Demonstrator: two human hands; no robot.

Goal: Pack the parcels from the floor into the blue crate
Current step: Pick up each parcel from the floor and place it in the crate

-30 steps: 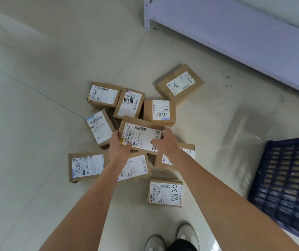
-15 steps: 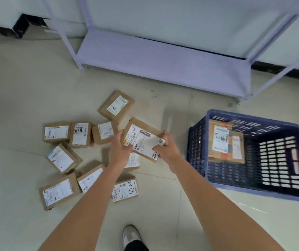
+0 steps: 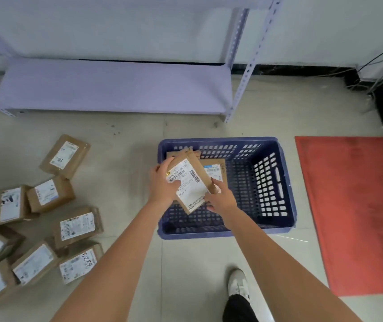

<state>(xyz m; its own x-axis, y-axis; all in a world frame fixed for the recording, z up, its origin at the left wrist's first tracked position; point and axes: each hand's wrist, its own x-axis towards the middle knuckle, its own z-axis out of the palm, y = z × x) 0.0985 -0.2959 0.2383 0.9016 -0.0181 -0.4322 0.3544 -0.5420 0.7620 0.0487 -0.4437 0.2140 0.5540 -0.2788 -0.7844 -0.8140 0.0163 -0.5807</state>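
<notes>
I hold a brown cardboard parcel (image 3: 191,182) with a white barcode label over the left half of the blue crate (image 3: 283,182). My left hand (image 3: 163,184) grips its left edge, and my right hand (image 3: 221,197) grips its lower right corner. The parcel is tilted, its label facing up. Under it, inside the crate, lies another brown parcel (image 3: 217,169), mostly hidden by the held one. Several more labelled parcels (image 3: 76,226) lie scattered on the floor at the left.
A pale purple metal shelf (image 3: 116,87) stands against the wall behind the crate. A red mat (image 3: 357,210) lies right of the crate. My white shoe (image 3: 238,284) is on the tiles below the crate. Cables run along the right wall corner.
Both hands lifted the parcel off the pile and carried it right, from beside the crate to above its left half. The view swung right with it.
</notes>
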